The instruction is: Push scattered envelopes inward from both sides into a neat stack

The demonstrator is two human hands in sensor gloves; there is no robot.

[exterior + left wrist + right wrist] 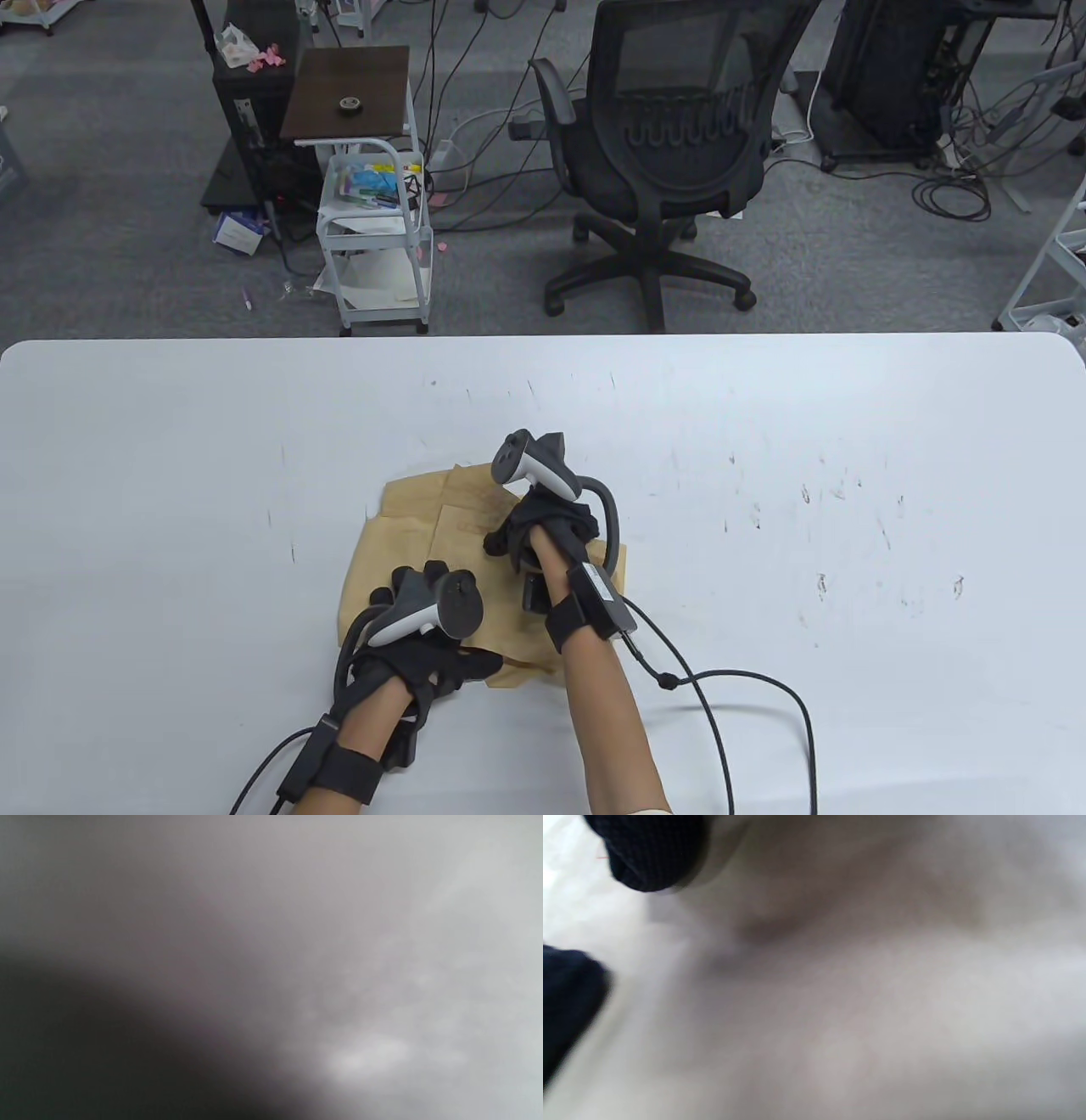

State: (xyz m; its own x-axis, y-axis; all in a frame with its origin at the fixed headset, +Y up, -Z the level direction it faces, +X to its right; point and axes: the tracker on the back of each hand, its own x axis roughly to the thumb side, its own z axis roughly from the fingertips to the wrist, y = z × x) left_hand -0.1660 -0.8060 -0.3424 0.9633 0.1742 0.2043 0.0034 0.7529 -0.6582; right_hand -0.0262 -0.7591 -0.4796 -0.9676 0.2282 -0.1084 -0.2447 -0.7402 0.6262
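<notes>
I see the brown envelopes (407,526) piled near the table's (170,475) front middle; my left hand (424,654) rests on their near edge, right hand (543,526) presses on top, and I can't tell either grip

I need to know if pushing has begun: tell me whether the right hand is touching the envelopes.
Touching. In the table view the right hand rests on top of the brown envelopes, fingers pressed down on the paper with no gap visible.
</notes>
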